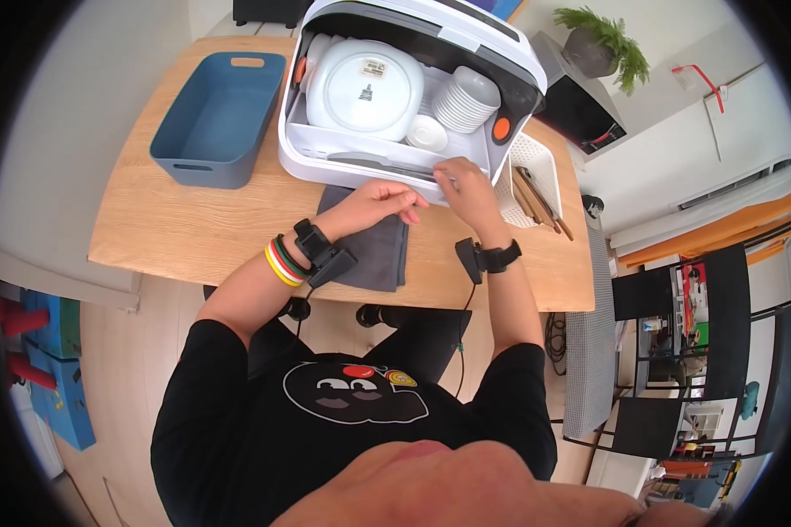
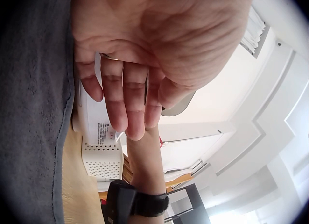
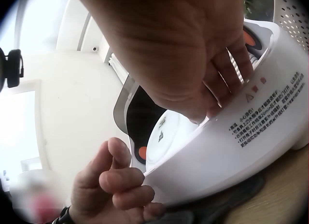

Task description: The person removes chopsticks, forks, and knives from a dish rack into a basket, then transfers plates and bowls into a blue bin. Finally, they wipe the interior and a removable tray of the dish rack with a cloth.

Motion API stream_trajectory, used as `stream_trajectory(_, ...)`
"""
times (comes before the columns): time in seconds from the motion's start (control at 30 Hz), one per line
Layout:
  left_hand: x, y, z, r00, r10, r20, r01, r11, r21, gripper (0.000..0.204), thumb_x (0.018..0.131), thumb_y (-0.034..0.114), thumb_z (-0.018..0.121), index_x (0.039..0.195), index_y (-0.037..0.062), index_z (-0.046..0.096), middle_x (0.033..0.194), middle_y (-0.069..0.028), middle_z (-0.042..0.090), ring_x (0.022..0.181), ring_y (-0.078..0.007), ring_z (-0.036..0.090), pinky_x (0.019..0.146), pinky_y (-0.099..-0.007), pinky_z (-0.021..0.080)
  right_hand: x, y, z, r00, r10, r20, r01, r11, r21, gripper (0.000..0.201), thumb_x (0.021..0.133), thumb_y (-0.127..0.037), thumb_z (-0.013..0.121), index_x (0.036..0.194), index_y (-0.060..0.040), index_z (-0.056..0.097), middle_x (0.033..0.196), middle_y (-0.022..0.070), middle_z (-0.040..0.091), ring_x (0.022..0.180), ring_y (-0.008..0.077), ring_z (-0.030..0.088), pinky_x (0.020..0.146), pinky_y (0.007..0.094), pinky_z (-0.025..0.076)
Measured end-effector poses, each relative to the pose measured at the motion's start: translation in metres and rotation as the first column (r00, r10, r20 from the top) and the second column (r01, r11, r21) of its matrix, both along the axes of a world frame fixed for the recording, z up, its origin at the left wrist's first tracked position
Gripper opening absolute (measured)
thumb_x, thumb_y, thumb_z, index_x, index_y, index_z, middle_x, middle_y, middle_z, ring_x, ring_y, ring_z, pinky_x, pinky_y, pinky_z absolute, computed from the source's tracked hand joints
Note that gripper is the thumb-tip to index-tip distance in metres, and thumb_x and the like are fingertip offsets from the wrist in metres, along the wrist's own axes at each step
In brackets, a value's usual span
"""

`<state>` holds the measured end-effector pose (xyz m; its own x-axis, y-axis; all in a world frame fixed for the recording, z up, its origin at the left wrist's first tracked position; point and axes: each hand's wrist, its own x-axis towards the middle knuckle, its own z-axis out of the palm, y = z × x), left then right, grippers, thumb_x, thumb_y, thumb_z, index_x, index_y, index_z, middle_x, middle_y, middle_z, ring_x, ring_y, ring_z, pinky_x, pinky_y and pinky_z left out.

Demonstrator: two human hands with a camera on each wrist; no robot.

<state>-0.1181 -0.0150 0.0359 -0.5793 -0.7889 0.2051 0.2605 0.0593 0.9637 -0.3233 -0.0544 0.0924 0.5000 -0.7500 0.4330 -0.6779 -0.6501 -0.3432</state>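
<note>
A white dish cabinet point(image 1: 294, 167) stands with its lid raised. In it are a large white plate point(image 1: 365, 88), a stack of small bowls point(image 1: 466, 101) and a small white dish point(image 1: 426, 133). Long grey utensils point(image 1: 369, 161) lie in its narrow front compartment. My right hand point(image 1: 470, 189) reaches over the front wall at the right end of these utensils. Its fingertips dip behind the rim in the right wrist view, so I cannot tell whether they grip one. My left hand point(image 1: 373, 206), fingers loosely bent and holding nothing, hovers before the cabinet, above a dark grey cloth point(image 1: 369, 259).
A blue bin point(image 1: 206, 167) with handle slots sits left on the wooden table point(image 1: 132, 215). Close to the cabinet's right side, a white perforated basket point(image 1: 536, 154) holds brown sticks point(image 1: 536, 198). A plant point(image 1: 598, 44) and a black-fronted appliance point(image 1: 580, 114) are at the back right.
</note>
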Motion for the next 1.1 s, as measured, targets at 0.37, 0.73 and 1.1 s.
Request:
stream_trajectory(0.37, 0.001, 0.002, 0.003, 1.000, 0.010, 0.008, -0.010, 1.000, -0.002, 0.031, 0.097, 0.025, 0.045, 0.108, 0.0007, 0.062, 0.086, -0.0058, 0.065, 0.082, -0.0118, 0.061, 0.078, -0.0256, 0.048, 0.020, 0.001, -0.027, 0.979, -0.193, -0.069, 0.180, 0.970, -0.163, 0.025, 0.091, -0.022, 0.049, 0.081, -0.0028, 0.062, 0.082, 0.0142, 0.059, 0.078, 0.0333, 0.058, 0.069, 0.0433, 0.045)
stream_trajectory(0.73, 0.001, 0.001, 0.000, 1.000, -0.010, 0.026, 0.010, 1.000, 0.014, 0.031, 0.098, 0.024, 0.044, 0.108, 0.0006, 0.062, 0.089, -0.0057, 0.066, 0.083, -0.0109, 0.061, 0.078, -0.0250, 0.047, 0.025, -0.005, -0.036, 0.971, -0.227, -0.078, 0.210, 0.960, -0.185, 0.032, 0.092, -0.027, 0.044, 0.079, -0.0025, 0.060, 0.080, 0.0144, 0.058, 0.079, 0.0340, 0.057, 0.068, 0.0458, 0.044)
stream_trajectory(1.1, 0.001, 0.002, 0.003, 0.999, -0.015, 0.039, 0.014, 1.000, 0.026, 0.032, 0.098, 0.025, 0.044, 0.108, 0.0007, 0.062, 0.089, -0.0060, 0.066, 0.084, -0.0113, 0.061, 0.079, -0.0253, 0.047, 0.025, -0.003, -0.038, 0.956, -0.271, -0.109, 0.245, 0.948, -0.205, 0.033, 0.092, -0.028, 0.044, 0.075, -0.0032, 0.059, 0.075, 0.0138, 0.059, 0.076, 0.0329, 0.057, 0.066, 0.0444, 0.045)
